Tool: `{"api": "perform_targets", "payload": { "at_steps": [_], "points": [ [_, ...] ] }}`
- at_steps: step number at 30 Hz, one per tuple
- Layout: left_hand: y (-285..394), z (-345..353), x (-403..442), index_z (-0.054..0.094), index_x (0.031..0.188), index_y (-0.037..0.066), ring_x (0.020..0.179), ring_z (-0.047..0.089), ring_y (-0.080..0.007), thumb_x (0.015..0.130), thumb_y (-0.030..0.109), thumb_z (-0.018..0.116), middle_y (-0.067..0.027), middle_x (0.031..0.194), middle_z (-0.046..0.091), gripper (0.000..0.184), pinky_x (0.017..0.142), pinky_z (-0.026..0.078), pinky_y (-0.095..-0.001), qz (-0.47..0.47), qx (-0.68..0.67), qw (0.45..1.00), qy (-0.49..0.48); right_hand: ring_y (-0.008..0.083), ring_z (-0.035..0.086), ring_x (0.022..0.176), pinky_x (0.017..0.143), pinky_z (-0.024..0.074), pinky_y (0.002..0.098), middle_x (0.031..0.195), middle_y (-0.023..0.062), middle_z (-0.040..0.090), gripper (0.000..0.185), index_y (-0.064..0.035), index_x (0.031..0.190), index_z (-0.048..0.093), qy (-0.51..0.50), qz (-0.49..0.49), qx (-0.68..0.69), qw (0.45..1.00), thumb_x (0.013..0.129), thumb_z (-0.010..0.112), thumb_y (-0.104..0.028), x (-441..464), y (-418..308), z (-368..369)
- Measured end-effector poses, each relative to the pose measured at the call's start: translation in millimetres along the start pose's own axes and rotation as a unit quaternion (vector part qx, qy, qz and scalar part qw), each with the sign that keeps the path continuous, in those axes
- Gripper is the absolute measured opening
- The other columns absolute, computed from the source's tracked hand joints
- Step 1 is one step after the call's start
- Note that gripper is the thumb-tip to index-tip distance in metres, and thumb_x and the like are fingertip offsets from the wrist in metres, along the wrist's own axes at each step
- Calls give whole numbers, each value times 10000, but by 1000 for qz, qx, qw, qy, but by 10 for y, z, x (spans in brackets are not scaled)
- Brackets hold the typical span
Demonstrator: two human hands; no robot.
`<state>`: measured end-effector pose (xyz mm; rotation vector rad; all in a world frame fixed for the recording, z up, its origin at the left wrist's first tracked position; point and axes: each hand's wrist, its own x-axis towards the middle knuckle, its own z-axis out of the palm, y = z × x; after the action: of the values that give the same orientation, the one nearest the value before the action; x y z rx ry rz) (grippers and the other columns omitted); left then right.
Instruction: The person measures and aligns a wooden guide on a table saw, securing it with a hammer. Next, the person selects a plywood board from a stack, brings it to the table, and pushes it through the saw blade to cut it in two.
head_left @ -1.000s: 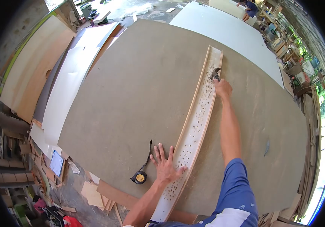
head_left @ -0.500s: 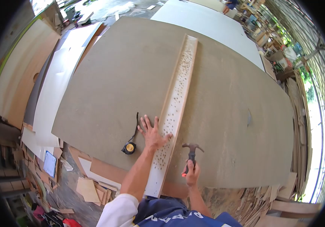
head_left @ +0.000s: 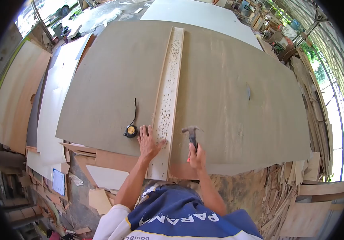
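Observation:
A long white board (head_left: 166, 100) with raised wooden edges and many small dark holes or spots lies lengthwise on the large brown tabletop (head_left: 112, 76). Across its left edge near the close end rests my left hand (head_left: 148, 146), fingers spread, the thumb on the white face. My right hand (head_left: 197, 156) is wrapped round the handle of a claw hammer (head_left: 192, 136), to the right of the board and apart from it. A black and yellow tape measure (head_left: 131, 130) with a dark strap sits just left of my left hand.
White sheets (head_left: 58, 92) and a wood panel (head_left: 16, 100) lean at the left. Beyond the tabletop is a white surface (head_left: 204, 18). Wood strips (head_left: 274, 204) are piled at the lower right. A clipboard (head_left: 58, 182) lies at the lower left.
My right hand has come back with the hammer from the board's far end to beside its near part. My left hand stays on the board. The camera view has shifted.

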<state>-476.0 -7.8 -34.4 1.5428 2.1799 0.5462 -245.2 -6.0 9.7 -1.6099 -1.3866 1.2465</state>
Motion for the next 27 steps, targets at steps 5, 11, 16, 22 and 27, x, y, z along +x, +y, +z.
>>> {"api": "perform_targets", "payload": {
  "at_steps": [5,11,16,22,27],
  "points": [
    [-85,66,-225,251,1539,7,1502,126,-423,788,565,738,-265,1607,161,1055,1199,99,-581,5,-15,1000,20,218,619,464,484,475,368,542,84,572,485,-22,842,565,55,-137,-165,975,995,523,-480,615,266,350],
    [-78,63,-169,249,1548,35,1509,85,-420,775,581,737,-249,1621,123,1065,1199,48,-591,-2,6,1000,20,318,673,564,562,508,443,627,158,646,476,-17,878,597,102,-126,-221,962,994,510,-471,1355,-17,807],
    [-66,47,-151,243,1549,37,1512,70,-419,771,580,740,-252,1623,112,1072,1201,40,-590,-11,12,1000,8,436,671,760,653,501,523,793,254,676,431,-12,915,595,157,-162,-276,934,1001,503,-424,1949,-575,1040],
    [-93,70,-157,236,1547,35,1514,36,-432,785,584,725,-255,1629,72,1060,1197,7,-606,-10,-7,1000,-5,445,676,759,653,506,524,801,251,689,387,-6,950,559,311,-204,-202,906,1013,482,-380,2220,-1199,1255],
    [-87,68,-150,236,1547,31,1518,-1,-430,795,587,716,-255,1635,46,1051,1195,-9,-608,-8,-16,1000,-8,423,707,779,712,552,520,799,255,704,398,26,1037,525,87,-151,-429,886,1007,460,-366,2603,-698,1497]
  ]
}}
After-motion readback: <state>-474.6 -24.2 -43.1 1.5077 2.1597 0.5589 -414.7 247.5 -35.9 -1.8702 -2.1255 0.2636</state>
